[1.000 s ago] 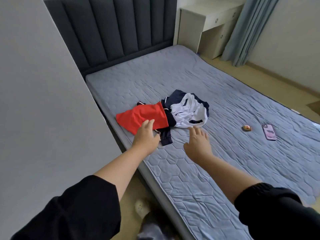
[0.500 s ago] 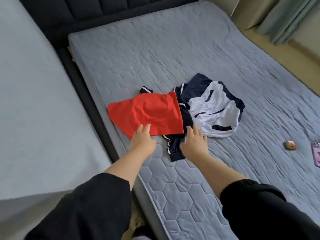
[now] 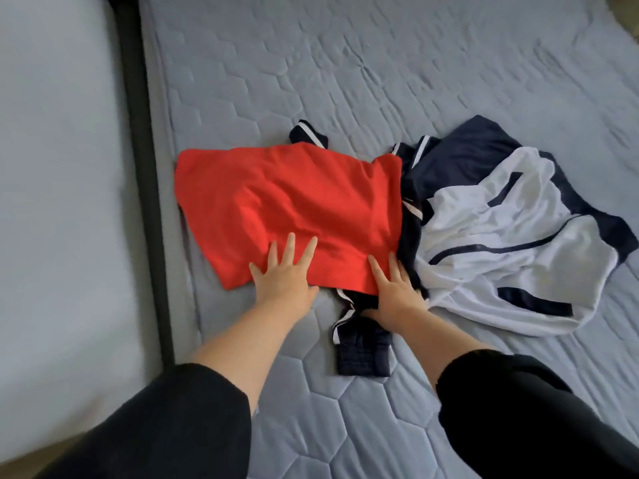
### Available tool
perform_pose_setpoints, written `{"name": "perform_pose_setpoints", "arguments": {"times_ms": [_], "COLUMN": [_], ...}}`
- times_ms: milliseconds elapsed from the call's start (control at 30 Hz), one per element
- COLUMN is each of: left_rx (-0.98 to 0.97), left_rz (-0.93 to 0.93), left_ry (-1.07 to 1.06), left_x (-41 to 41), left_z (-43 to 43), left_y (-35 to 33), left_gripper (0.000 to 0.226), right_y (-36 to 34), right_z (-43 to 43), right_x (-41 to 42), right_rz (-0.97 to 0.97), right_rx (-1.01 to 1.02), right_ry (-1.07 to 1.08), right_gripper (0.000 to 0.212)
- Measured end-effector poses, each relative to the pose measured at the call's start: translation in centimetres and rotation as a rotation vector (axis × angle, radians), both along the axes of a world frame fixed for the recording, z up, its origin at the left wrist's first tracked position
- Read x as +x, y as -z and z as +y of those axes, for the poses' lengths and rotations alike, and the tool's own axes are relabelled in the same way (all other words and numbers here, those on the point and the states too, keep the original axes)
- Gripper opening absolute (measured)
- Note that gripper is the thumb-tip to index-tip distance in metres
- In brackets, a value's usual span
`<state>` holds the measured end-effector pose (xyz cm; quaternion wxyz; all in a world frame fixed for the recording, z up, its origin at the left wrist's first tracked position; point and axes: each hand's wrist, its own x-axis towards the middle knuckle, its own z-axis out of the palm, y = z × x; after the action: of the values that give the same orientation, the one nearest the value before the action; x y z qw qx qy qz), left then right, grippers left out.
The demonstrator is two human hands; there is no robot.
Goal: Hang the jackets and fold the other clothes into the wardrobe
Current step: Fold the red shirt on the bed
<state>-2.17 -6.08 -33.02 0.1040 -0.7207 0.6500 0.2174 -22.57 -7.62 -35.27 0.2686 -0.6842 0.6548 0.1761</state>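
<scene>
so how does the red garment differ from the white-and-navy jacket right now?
Colour: the red garment is plain red; the white-and-navy jacket is white with navy panels and stripes.
Pose: the red garment lies spread fairly flat; the jacket is crumpled in a heap.
Contact: the left hand and right hand rest flat on the red garment's near edge; the jacket lies to their right.
Both lie on the grey quilted mattress.
</scene>
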Motion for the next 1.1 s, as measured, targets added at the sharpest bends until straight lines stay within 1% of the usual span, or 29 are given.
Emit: {"name": "perform_pose_setpoints", "arguments": {"times_ms": [133, 267, 367, 467, 533, 567, 633, 700, 800, 867, 933, 1000, 1100], "left_rx": [-0.05, -0.188, -0.203, -0.133, -0.069, -0.049, -0.06, -0.112, -0.193, -0.23, -0.235, -0.247, -0.334], "left_rz": [-0.107, -0.168, -0.112, -0.025, 0.018, 0.066, 0.211, 0.353, 0.505, 0.593, 0.658, 0.719, 0.774], "left_ry": [0.019, -0.001, -0.019, -0.101, -0.065, -0.068, -0.126, -0.161, -0.154, -0.14, -0.131, -0.14, -0.161], "left_x": [-0.7, -1.4, -1.1, -1.1, -1.8, -2.3, -3.1, -3.6, -3.5, -3.4, -3.7, -4.5, -5.8], "left_z": [-0.4, -0.7, -1.6, -2.0, -1.2, -0.3, 1.1, 2.1, 2.3, 2.3, 2.4, 2.9, 4.0], "left_y": [4.3, 5.3, 4.4, 1.6, -0.6, -1.8, -4.7, -8.6, -15.7, -21.1, -26.8, -32.7, -41.1], "left_gripper": [0.086, 0.069, 0.059, 0.042, 0.033, 0.031, 0.024, 0.019, 0.014, 0.019, 0.026, 0.031, 0.027], "right_y": [2.8, 3.4, 3.1, 1.6, -0.1, -1.1, -3.4, -6.6, -12.8, -17.4, -22.7, -28.2, -35.9], "right_z": [-0.9, -1.4, -2.0, -3.4, -3.7, -3.5, -2.7, -1.4, 0.6, 1.4, 2.2, 3.0, 4.4], "right_x": [-0.4, -0.6, -0.7, -0.7, -0.7, -0.8, -0.6, -0.2, 0.7, 0.9, 1.1, 0.9, -0.2], "right_rz": [-0.014, -0.014, -0.043, -0.08, -0.078, -0.066, -0.06, -0.127, -0.34, -0.524, -0.715, -0.829, -0.919], "right_rx": [-0.094, -0.104, -0.1, -0.048, 0.02, 0.045, 0.054, -0.002, -0.209, -0.325, -0.357, -0.342, -0.293], "right_ry": [-0.059, -0.093, -0.089, -0.08, -0.099, -0.118, -0.156, -0.154, -0.14, -0.023, 0.1, 0.103, -0.013], "right_gripper": [0.122, 0.121, 0.11, 0.091, 0.079, 0.077, 0.084, 0.094, 0.095, 0.096, 0.098, 0.092, 0.067]}}
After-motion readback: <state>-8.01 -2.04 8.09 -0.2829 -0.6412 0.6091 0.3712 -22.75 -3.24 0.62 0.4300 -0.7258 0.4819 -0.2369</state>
